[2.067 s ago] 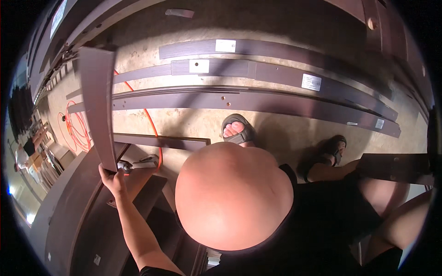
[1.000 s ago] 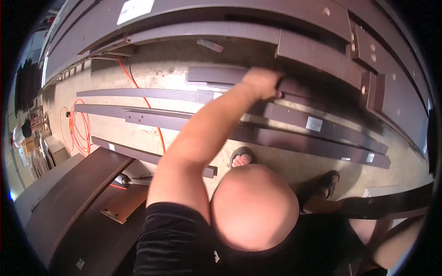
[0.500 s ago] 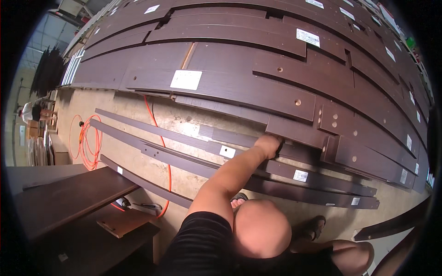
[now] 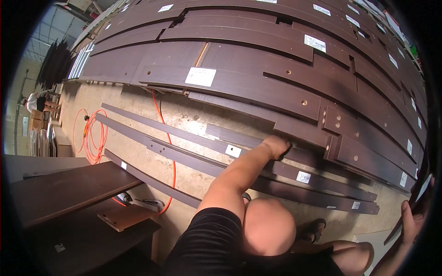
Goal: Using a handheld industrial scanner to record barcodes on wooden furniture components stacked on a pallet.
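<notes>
My left arm reaches forward over the floor. Its closed left hand grips a long dark brown plank beside the stack, and the fingertips are hidden. At the right rim my right hand has its thumb raised against another dark board, which stands tilted and is partly cut off by the picture's edge. Between my knee and the stack lie more long dark strips, one with a white label and one with a pale square patch.
A broad stack of dark boards with white labels fills the far side. An orange hose crosses the floor beneath the strips, coiled at left. A dark panel, a clipboard and a tool are near-left. A person stands far left.
My right hand has come into view at the right rim with the dark board, which is now more upright. The view has shifted slightly; my left hand stays at its plank.
</notes>
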Motion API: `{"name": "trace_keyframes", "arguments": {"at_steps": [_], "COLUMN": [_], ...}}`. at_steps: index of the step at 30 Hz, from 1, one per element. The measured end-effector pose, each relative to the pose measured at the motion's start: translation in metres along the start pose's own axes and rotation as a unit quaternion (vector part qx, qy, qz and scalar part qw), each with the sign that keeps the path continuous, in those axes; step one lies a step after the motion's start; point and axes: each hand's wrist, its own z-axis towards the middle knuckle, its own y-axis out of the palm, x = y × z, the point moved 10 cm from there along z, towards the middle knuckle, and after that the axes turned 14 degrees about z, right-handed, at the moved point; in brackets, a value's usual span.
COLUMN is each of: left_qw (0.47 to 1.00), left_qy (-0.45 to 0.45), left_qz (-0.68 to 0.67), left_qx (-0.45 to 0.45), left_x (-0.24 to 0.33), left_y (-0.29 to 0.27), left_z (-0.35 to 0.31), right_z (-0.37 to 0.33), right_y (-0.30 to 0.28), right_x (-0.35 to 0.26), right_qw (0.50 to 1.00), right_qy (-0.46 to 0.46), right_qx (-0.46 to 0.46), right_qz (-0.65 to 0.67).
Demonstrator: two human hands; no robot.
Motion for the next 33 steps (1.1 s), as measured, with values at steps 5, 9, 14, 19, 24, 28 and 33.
{"name": "trace_keyframes", "arguments": {"at_steps": [5,9,14,19,24,28,33], "left_qw": [1.000,0.999,1.000,0.999,0.947,0.901,0.869], "left_qy": [0.003,0.004,-0.022,-0.044,0.088,0.095,0.217], "left_qz": [-0.004,0.010,-0.015,-0.024,-0.203,-0.279,-0.101], "left_qx": [0.012,0.033,-0.001,-0.013,0.235,0.320,0.433], "left_x": [0.005,0.004,-0.012,0.006,0.049,0.058,0.120], "left_y": [-0.005,-0.002,0.000,-0.058,-0.160,-0.241,-0.327], "left_z": [0.006,0.011,-0.012,-0.039,-0.125,-0.206,-0.268], "right_z": [-0.054,-0.079,-0.083,-0.075,-0.049,-0.031,-0.045], "right_y": [-0.034,-0.038,0.000,0.016,0.059,0.119,0.104], "right_x": [0.048,0.062,0.072,0.064,0.028,0.014,-0.002], "right_qw": [0.995,0.994,0.975,0.985,0.991,0.944,0.967], "right_qy": [0.085,0.110,0.221,0.171,0.111,0.068,-0.047], "right_qx": [-0.012,-0.003,0.019,-0.013,-0.067,-0.282,-0.240], "right_qz": [-0.057,-0.006,0.014,0.006,-0.015,-0.153,-0.074]}}
